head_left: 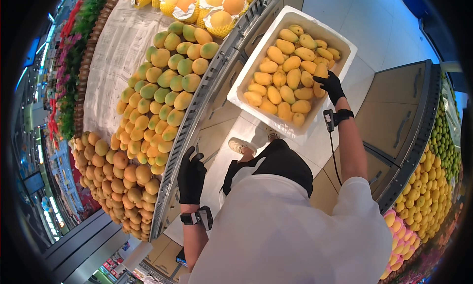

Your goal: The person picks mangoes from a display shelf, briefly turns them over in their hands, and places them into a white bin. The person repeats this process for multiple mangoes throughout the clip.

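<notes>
My right hand (331,86), in a black glove, reaches into a white foam box (234,94) at its right side. Its fingers are curled against a yellow mango (319,90), with another mango (320,70) just beyond them; the glove hides part of the grip. Several more yellow mangoes (293,78) lie piled in the box. My left hand (191,178), also gloved in black, hovers beside the metal edge of the fruit display with its fingers apart and nothing in them.
On the left display lie rows of green-yellow mangoes (167,79) and a heap of brownish round fruit (118,180). Fruit in yellow foam nets (220,19) sits at the far end. Drawer cabinets (389,109) and another stand of yellow fruit (424,185) are on the right.
</notes>
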A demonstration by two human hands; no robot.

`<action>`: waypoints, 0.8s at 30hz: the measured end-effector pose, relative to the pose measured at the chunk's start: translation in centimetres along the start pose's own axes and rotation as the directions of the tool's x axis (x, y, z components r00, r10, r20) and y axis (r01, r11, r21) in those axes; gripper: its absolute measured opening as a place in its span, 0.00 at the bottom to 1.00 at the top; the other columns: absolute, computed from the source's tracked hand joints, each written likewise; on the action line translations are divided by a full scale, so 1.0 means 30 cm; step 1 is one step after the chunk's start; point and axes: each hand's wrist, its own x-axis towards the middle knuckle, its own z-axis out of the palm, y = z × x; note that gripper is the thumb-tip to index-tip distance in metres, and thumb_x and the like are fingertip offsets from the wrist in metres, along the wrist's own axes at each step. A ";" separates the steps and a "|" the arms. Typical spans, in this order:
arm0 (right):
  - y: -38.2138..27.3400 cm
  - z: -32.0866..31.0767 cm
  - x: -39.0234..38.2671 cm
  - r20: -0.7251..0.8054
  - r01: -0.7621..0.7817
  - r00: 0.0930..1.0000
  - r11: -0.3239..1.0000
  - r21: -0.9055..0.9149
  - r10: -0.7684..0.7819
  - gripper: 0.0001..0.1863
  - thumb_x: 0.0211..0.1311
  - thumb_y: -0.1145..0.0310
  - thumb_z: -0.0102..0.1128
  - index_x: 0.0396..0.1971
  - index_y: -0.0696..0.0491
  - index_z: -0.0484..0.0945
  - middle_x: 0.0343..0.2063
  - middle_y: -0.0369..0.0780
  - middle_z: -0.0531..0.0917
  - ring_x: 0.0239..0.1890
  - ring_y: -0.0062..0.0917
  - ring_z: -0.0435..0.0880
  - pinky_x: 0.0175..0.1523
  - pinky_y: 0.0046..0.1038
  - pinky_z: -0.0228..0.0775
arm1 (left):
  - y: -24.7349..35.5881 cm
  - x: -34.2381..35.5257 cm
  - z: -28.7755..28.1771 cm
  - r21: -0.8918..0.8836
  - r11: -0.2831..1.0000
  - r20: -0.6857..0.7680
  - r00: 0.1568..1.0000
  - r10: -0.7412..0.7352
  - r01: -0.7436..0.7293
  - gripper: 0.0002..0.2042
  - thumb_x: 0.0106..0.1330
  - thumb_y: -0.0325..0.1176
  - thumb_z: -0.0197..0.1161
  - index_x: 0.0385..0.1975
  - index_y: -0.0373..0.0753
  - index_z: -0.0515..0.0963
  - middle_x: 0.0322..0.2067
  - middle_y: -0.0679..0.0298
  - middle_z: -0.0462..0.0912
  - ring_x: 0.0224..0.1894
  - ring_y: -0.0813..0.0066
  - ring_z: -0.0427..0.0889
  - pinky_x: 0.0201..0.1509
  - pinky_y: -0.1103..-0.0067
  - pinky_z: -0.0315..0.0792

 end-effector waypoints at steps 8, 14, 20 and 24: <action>0.073 0.067 0.081 0.125 0.044 0.990 0.992 0.116 -0.058 0.36 0.38 0.67 0.75 0.53 0.53 0.70 0.41 0.35 0.78 0.40 0.23 0.79 0.42 0.25 0.74 | -0.092 -0.009 -0.051 -0.017 0.995 0.009 0.995 -0.103 0.103 0.24 0.62 0.16 0.47 0.59 0.36 0.61 0.41 0.60 0.77 0.25 0.86 0.67 0.30 0.90 0.66; 0.070 0.083 0.115 0.034 0.057 0.998 0.997 0.059 -0.059 0.35 0.37 0.68 0.75 0.50 0.56 0.72 0.41 0.37 0.79 0.41 0.24 0.79 0.43 0.25 0.74 | -0.088 0.005 -0.037 -0.273 0.945 0.034 0.984 -0.175 0.178 0.18 0.67 0.23 0.46 0.58 0.36 0.64 0.40 0.59 0.75 0.28 0.85 0.66 0.32 0.92 0.64; 0.002 -0.022 0.244 -0.096 0.270 0.885 0.671 -0.690 -0.455 0.30 0.35 0.69 0.71 0.45 0.53 0.73 0.41 0.49 0.80 0.45 0.42 0.78 0.49 0.36 0.72 | -0.077 0.023 -0.030 -0.477 0.837 0.061 0.960 -0.273 0.269 0.18 0.69 0.27 0.46 0.58 0.36 0.63 0.40 0.59 0.75 0.27 0.85 0.66 0.31 0.92 0.64; -0.078 -0.162 0.345 0.037 0.225 0.887 0.361 -0.905 -0.461 0.21 0.50 0.68 0.57 0.47 0.47 0.73 0.41 0.47 0.80 0.45 0.43 0.78 0.49 0.40 0.72 | -0.084 0.036 -0.036 -0.438 0.863 0.058 0.966 -0.254 0.253 0.18 0.69 0.27 0.46 0.58 0.35 0.63 0.39 0.59 0.75 0.27 0.85 0.65 0.31 0.91 0.63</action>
